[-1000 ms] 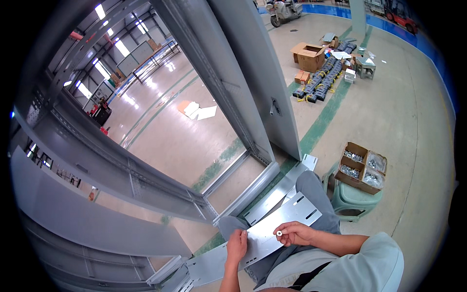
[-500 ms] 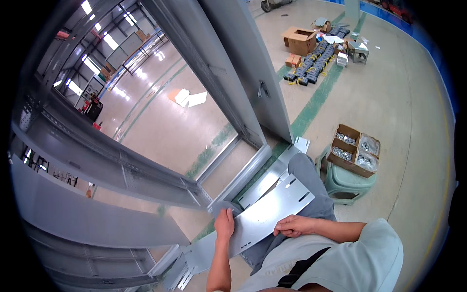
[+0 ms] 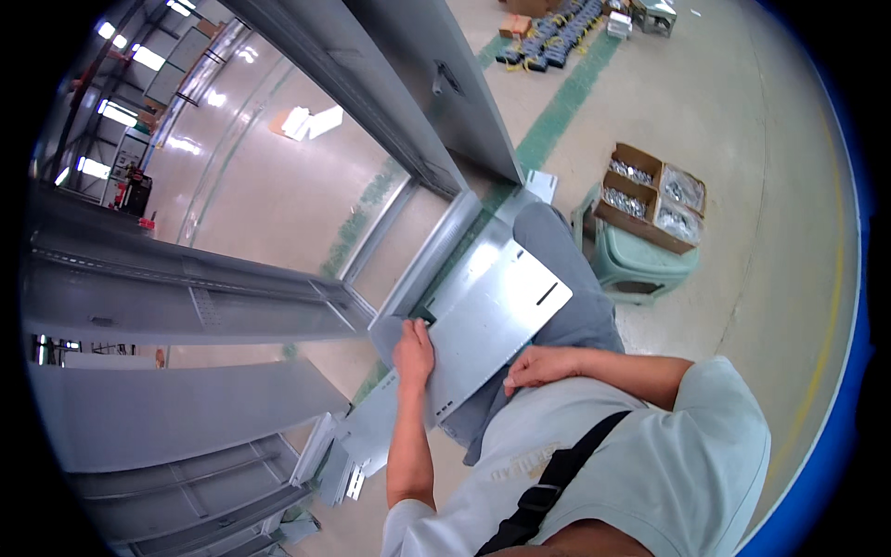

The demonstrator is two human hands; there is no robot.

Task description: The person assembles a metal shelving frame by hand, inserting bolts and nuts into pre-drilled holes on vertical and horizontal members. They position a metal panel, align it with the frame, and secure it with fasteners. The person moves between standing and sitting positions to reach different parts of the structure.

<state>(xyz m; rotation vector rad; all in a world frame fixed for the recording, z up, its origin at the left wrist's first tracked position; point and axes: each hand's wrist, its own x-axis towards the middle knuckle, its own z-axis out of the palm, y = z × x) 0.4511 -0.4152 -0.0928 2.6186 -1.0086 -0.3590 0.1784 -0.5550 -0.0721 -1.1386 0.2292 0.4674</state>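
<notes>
A flat silver sheet-metal plate (image 3: pixel 492 316) with slots and small holes lies across my lap, over my grey trouser legs. At the plate's left edge is my left hand (image 3: pixel 415 356), its fingers closed round that edge. My right hand (image 3: pixel 543 368) is curled closed beside the plate's near long edge, close to my belly; whatever its fingers may hold is hidden. Other metal plates (image 3: pixel 371 416) lie partly under and left of the held one, on the floor by a grey metal frame (image 3: pixel 422 251).
A tall grey cabinet frame with an upright door panel (image 3: pixel 450 88) stands ahead; a grey panel (image 3: pixel 186 408) reaches along the left. To the right, a pale green stool (image 3: pixel 640 265) bears a divided cardboard box (image 3: pixel 640 221) of metal fasteners. Dark grey parts (image 3: pixel 561 37) lie farther off.
The view has tipped downward, so the surroundings sit higher. The plate has shifted and its slotted end is turned differently. My right hand has drawn back from over the plate to its near edge.
</notes>
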